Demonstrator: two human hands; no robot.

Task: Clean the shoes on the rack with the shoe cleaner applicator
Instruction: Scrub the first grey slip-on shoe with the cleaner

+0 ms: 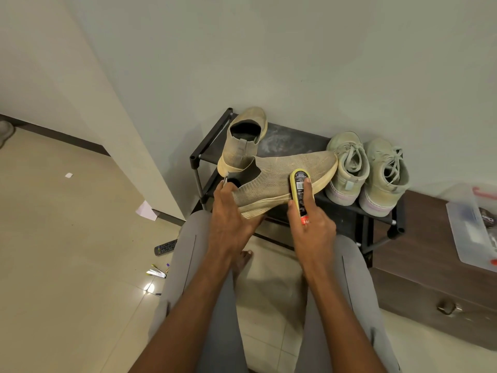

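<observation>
The right hand (pixel 309 222) is curling around the shoe cleaner applicator (pixel 300 196), forefinger lying along its back, and is pressing its yellow sponge face against the side of a beige knit shoe (pixel 285 173). The left hand (pixel 231 216) is gripping that shoe at the heel, thumb pinching the collar, fingers wrapping under the sole. The shoe is lying sideways over the black rack (pixel 293 135), where its mate (pixel 242 138) and two pale green sneakers (pixel 368 170) are sitting.
</observation>
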